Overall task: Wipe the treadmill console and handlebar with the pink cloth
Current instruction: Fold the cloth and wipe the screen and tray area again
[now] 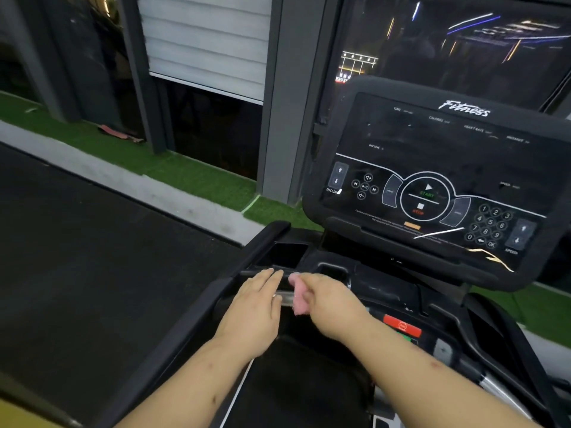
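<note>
Nearest to the camera, two bare forearms reached forward over the dark treadmill deck. The left hand (253,304) lay flat, its fingers straight and close together, holding nothing. Its fingertips rested where the black, smooth, rounded handlebar (191,335) joined the front crossbar.

The right hand (329,299) was just beside it, with the fingers curled round a small, soft, crumpled pink cloth (299,301). The cloth looked fluffy and was bunched into a lump that came out of the left side of the fist, between the two hands. It was at a short, shiny silver metal grip plate (285,297) on the crossbar. The picture was blurred there, so I cannot tell if the cloth really touched the metal.

To the right of the hands sat a flat red plastic stop button (401,325). Just beyond the fingertips was a rectangular recessed black tray (285,253).

Further up stood the large, glossy black console (432,143), tilted toward the person. It carried white printed lines, a round start and stop ring, number keys and the word "Fitness". Bright streaks of light were reflected on its lower part.

Behind the machine ran a strip of rough green artificial grass (191,174), then a plain grey square pillar (275,103) and a white slatted blind (207,35).
</note>
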A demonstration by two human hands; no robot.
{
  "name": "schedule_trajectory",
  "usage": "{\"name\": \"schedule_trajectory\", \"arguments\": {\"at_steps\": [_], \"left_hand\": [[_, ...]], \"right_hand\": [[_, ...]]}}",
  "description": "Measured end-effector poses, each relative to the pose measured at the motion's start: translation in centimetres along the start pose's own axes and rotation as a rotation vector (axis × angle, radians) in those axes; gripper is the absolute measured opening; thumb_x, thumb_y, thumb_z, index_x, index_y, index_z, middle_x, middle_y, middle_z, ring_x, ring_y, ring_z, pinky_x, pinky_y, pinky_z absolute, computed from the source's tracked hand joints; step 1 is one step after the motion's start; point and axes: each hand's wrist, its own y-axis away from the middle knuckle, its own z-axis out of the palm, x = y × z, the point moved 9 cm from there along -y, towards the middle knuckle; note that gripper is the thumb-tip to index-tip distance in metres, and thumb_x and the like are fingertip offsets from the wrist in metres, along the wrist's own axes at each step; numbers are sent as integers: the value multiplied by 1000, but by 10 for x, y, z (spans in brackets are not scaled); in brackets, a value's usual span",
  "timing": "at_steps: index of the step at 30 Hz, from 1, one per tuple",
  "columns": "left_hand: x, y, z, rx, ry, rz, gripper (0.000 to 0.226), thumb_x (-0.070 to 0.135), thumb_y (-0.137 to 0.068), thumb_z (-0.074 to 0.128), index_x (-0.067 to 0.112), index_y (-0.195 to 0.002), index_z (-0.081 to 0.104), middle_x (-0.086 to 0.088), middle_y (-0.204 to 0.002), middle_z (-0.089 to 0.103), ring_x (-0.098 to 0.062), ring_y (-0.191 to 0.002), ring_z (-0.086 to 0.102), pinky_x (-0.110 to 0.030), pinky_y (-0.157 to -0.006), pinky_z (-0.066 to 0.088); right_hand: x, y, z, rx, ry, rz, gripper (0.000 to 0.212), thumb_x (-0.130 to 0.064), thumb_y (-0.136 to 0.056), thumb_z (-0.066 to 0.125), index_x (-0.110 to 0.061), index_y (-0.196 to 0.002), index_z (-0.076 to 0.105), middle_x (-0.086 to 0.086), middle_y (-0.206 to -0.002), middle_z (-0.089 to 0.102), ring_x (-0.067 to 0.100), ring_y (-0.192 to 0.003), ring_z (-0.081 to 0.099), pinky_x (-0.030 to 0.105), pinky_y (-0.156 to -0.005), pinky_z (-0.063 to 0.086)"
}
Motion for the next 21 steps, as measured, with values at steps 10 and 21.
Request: {"name": "schedule_trajectory", "arguments": {"at_steps": [10,21], "left_hand": [[45,-60,-20,-25,627,-75,41,28,-103,59,42,-141,55,22,-124,67,4,-112,64,-31,-106,51],[71,-126,-43,-13,620,-24,22,24,-89,78,37,-94,61,7,-93,69,-9,-80,66,-34,-76,57]], "right_hand": [[35,-11,-37,65,-1336,231,28,-12,-108,45,-9,-131,61,20,-122,72,31,-114,70,46,-97,57],[46,-26,-79,166,-1245,244,22,-17,-93,68,0,-108,66,20,-85,66,32,-74,59,42,-67,46]]}}
